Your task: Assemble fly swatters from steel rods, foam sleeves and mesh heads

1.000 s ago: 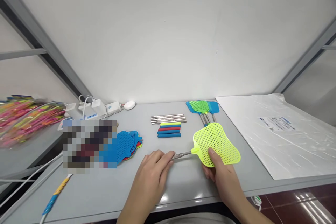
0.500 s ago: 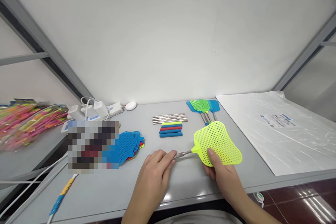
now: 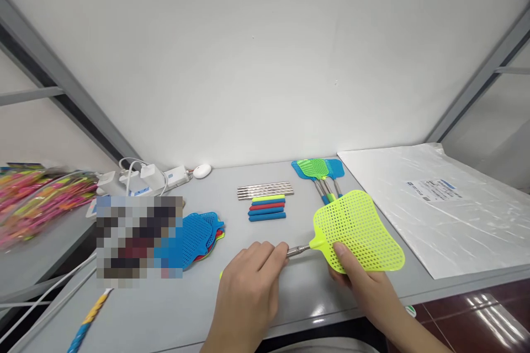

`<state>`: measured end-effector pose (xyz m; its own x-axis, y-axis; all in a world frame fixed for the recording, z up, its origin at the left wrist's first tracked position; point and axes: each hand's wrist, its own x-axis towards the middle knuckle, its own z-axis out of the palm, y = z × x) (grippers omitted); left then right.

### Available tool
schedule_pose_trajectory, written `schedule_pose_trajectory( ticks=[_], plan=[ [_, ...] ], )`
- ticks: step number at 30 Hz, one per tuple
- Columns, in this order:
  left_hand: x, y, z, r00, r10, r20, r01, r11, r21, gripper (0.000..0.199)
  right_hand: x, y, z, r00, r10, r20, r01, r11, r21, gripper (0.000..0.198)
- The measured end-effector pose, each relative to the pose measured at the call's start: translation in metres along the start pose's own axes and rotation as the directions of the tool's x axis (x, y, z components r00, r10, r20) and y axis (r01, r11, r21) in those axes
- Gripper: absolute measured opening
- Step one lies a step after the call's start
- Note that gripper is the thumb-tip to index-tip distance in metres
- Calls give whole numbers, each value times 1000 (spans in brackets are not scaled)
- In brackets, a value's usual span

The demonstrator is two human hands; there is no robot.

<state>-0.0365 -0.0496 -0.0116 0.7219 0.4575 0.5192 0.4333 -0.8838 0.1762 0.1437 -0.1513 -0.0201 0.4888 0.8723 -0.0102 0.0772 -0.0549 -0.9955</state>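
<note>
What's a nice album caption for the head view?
Left hand gripping a metal rod, right hand pinching its yellow mesh paddle.

A flat white package (image 3: 385,198) with a printed label (image 3: 435,190) lies at the right of the grey surface (image 3: 136,314). Toward the back left, white chargers (image 3: 152,177) stand near a rounded white device (image 3: 202,171). Farther left are bagged pink and yellow items (image 3: 45,207); nearer, a yellow-and-blue-wrapped cable (image 3: 88,321).

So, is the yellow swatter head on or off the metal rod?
On: the metal rod meets the yellow swatter head at its narrow end, with no gap visible.
</note>
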Motion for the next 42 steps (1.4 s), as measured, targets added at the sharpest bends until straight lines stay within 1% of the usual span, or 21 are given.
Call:
schedule_pose_trajectory(
  ticks=[2,4,6,8,10,14,16,18,21,24,27,29,31,34,36,38,40,42],
  plan=[
    [2,5,-4,1000,4,-2,-4,1000,19,23,-1,-3,-4,999,7,49,-7,1000,-8,54],
    [3,9,-7,1000,-8,18,8,1000,15,23,-3,-5,-6,997,37,61,-39,999,27,56],
    [3,13,-9,998,-22,57,22,1000,-4,23,-3,-6,-6,996,85,15,-86,989,119,55],
    [2,17,-10,994,-39,102,42,999,-23,23,-2,-5,-6,991,124,-49,-110,970,217,50],
    [2,22,-9,985,-76,157,82,996,-35,23,-1,-4,-6,989,125,-81,-100,961,258,46],
    [1,35,-3,963,-141,230,155,987,-44,23,2,-5,-9,991,99,-84,-75,964,256,46],
    [2,42,0,957,-145,250,169,983,-77,23,4,-9,-11,993,93,-78,-68,956,285,44],
    [4,48,4,946,-167,279,210,969,-132,24,6,-11,-13,994,90,-60,-68,951,303,42],
    [8,55,7,906,-231,356,330,910,-250,31,7,-10,-19,993,92,-77,-67,958,279,36],
    [13,61,7,864,-258,433,438,810,-391,35,7,-5,-28,994,73,-86,-55,980,193,32],
    [16,63,3,849,-286,444,499,709,-499,37,3,-2,-36,997,58,-44,-53,993,109,33],
    [16,62,0,844,-294,448,514,684,-519,37,0,-3,-38,998,57,4,-57,996,75,33],
    [18,59,-4,844,-272,462,497,720,-484,35,-3,-7,-34,997,50,63,-54,997,60,33],
    [20,55,-6,848,-243,471,440,819,-368,32,-5,-10,-21,990,22,140,-30,998,50,28],
    [20,54,-4,852,-257,455,408,871,-273,32,-4,-8,-11,991,11,131,-17,999,51,31],
    [19,55,-1,862,-274,427,381,906,-187,32,-3,-4,-2,997,8,72,-13,998,64,36],
    [17,56,3,877,-272,396,349,928,-134,32,-2,0,4,999,12,36,-14,998,65,38],
    [14,56,5,892,-262,369,321,941,-109,30,-2,1,8,998,35,55,-38,998,52,38]
  ],
)
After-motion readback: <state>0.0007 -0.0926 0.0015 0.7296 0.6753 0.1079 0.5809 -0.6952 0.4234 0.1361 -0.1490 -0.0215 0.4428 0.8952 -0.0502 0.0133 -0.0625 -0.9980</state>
